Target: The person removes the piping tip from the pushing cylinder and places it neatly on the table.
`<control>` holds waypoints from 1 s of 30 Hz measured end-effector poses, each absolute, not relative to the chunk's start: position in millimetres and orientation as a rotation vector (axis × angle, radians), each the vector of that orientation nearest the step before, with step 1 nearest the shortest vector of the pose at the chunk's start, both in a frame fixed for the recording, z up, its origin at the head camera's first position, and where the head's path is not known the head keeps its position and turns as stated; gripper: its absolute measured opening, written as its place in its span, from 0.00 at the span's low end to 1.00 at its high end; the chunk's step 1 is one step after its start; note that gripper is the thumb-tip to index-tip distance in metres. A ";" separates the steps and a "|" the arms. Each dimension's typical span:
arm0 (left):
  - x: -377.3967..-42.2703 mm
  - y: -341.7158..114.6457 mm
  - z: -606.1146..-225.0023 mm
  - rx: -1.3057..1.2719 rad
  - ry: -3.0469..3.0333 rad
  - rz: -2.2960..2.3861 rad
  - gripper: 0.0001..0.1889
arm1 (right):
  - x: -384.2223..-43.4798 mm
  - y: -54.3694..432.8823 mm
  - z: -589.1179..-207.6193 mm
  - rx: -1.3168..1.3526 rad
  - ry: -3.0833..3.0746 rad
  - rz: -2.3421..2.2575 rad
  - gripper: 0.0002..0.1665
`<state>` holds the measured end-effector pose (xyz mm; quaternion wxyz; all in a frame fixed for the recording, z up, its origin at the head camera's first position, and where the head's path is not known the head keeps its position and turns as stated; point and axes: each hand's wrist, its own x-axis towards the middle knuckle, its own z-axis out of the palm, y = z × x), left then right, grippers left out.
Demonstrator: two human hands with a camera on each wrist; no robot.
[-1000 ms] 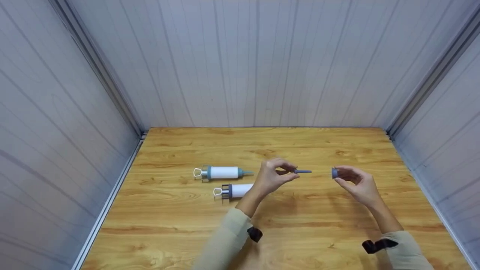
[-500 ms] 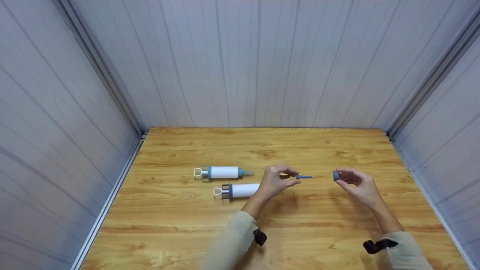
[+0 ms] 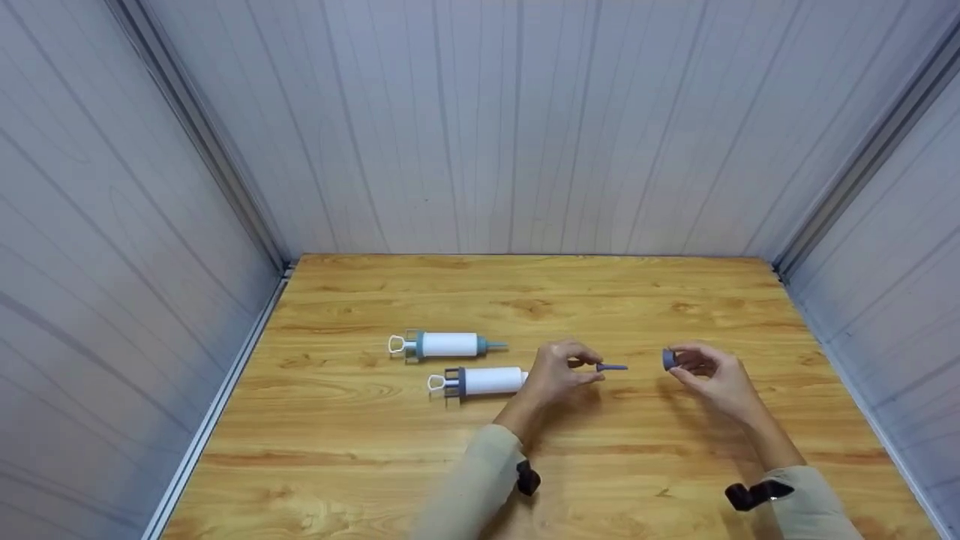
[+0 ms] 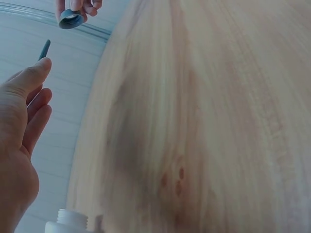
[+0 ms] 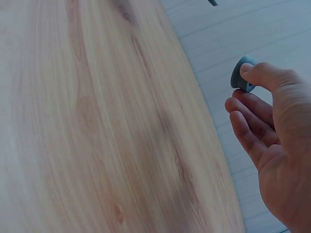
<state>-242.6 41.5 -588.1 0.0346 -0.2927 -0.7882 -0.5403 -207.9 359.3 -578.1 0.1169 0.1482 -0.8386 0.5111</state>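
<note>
Between thumb and finger my left hand (image 3: 556, 373) pinches a thin blue-grey nozzle (image 3: 615, 367), its narrow end pointing right. Across a gap, my right hand (image 3: 716, 377) pinches a blue-grey ring-shaped cap (image 3: 669, 359). In the left wrist view the cap (image 4: 71, 19) shows its round open side. Both parts are held above the table, apart from each other. By my left wrist lies a white syringe-like barrel (image 3: 493, 380) with a dark grey collar and a white loop handle; its bare threaded neck (image 4: 73, 217) shows in the left wrist view.
Behind that barrel lies a similar white one (image 3: 450, 344) with teal collar, cap and thin nozzle, pointing right. The wood-patterned table (image 3: 337, 480) is bounded by pale panel walls (image 3: 480, 135) at the back and both sides.
My left hand has come down toward the front and slightly right with the nozzle, uncovering more of the nearer barrel. My right hand has lowered slightly and turned the cap a little.
</note>
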 end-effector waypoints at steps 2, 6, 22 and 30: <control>-242.4 42.8 -590.5 -0.897 -2.463 -1.658 0.10 | -207.6 359.7 -579.3 0.432 -2.482 1.469 0.19; -242.0 45.0 -595.0 -0.878 -2.517 -1.661 0.11 | -206.9 361.3 -582.1 0.420 -2.546 1.419 0.19; -243.0 51.9 -611.8 -0.696 -2.639 -1.677 0.09 | -205.5 368.6 -585.6 0.333 -2.772 1.293 0.20; -244.0 50.7 -617.8 -0.640 -2.676 -1.675 0.10 | -206.6 370.8 -586.8 0.285 -2.848 1.262 0.21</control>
